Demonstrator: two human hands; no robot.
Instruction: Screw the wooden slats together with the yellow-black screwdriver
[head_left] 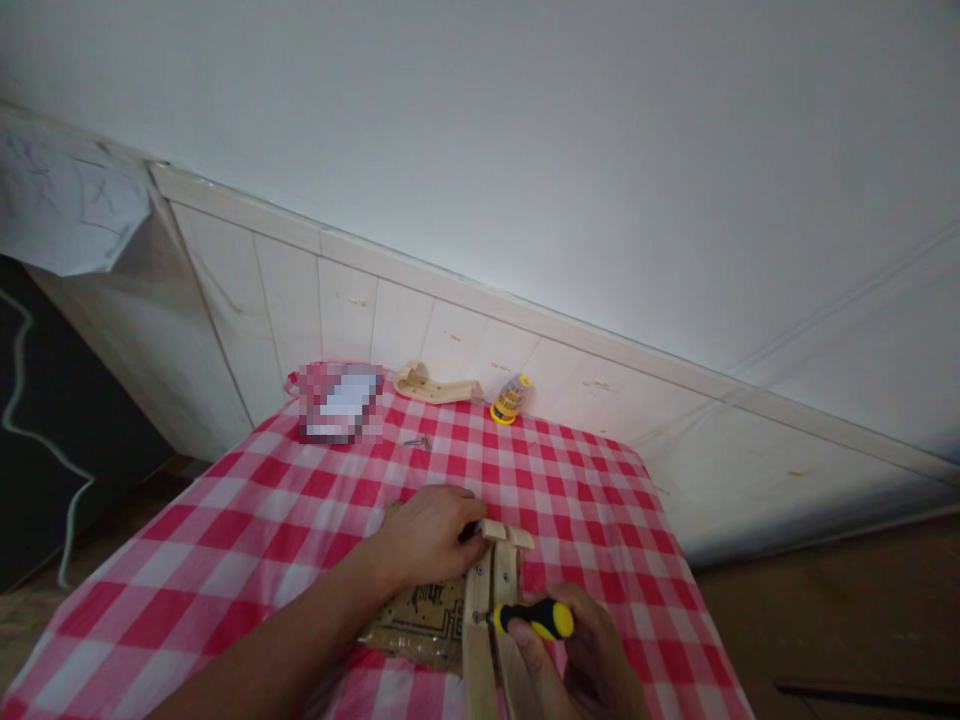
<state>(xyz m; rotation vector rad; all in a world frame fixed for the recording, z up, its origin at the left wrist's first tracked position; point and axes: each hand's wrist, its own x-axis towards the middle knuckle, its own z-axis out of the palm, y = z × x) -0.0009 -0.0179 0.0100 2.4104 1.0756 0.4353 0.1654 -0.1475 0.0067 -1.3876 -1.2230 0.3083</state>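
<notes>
My right hand is closed around the yellow-and-black handle of a screwdriver. Its tip meets a screw in a pale wooden piece made of two long strips side by side. At the far end of that piece, near its short crosswise blocks, my left hand grips the wood, fingers curled and partly hidden. Under my left forearm and the wood lies a brown package with dark print and a clear shiny wrap. Other screw heads show in the strips.
A red-and-white checked cloth covers the table, which stands against a white panelled wall. Along the back are a blurred-out flat object, a curved wooden piece and a yellow bit container. Loose screws lie nearby.
</notes>
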